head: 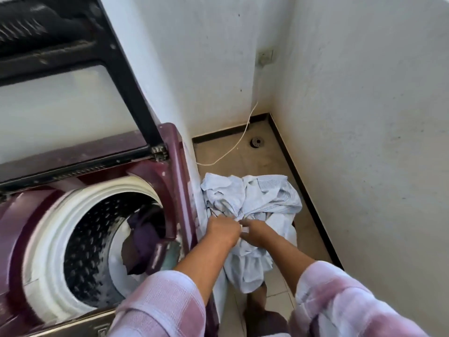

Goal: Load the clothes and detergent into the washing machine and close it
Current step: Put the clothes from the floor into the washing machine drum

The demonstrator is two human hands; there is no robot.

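Observation:
A maroon top-loading washing machine (175, 166) stands at the left with its lid (60, 93) raised against the wall. Its perforated drum (97, 234) holds dark purple clothes (143, 239) and something pale beneath them. To the right of the machine, a bundle of light blue cloth (262, 198) hangs above the floor. My left hand (222, 231) and my right hand (255, 231) both grip the cloth at its bunched middle, close together. No detergent is in view.
White walls close in behind and to the right, forming a narrow corner. A white cord (243, 135) runs from a wall socket (266, 57) down to the tiled floor (255, 164). A floor drain (256, 142) sits near the corner.

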